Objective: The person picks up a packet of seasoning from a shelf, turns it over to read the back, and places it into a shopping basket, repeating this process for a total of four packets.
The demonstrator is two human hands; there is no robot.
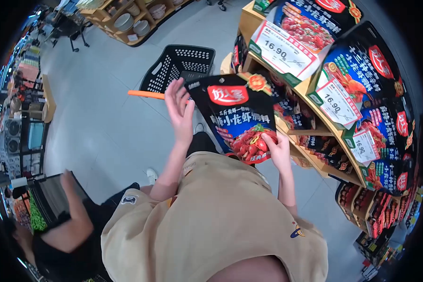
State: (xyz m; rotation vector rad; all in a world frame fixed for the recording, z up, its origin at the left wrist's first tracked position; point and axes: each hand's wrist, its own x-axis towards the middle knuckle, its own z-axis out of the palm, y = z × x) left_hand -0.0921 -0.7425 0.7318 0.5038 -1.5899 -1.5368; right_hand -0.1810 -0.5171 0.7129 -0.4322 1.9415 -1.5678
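A black and blue seasoning packet (pixel 242 115) with a red label and a picture of crayfish is held up before my body. My right hand (pixel 278 149) pinches its lower right corner, the thumb lying over the printed food picture. Beside the packet's upper left edge is my left hand (pixel 179 112), its fingers raised and apart and its thumb close to that edge. Behind the packet, a black shopping basket (pixel 157 75) with an orange handle (pixel 145 94) stands on the floor, partly hidden by the packet and my left hand.
To the right, a wooden shelf (pixel 310 89) holds similar packets (pixel 357 70) behind price tags (pixel 286 49). A person in black (pixel 66 239) is at the lower left. Bowls (pixel 124 22) sit on shelving at the back. Grey tiles (pixel 103 117) cover the floor.
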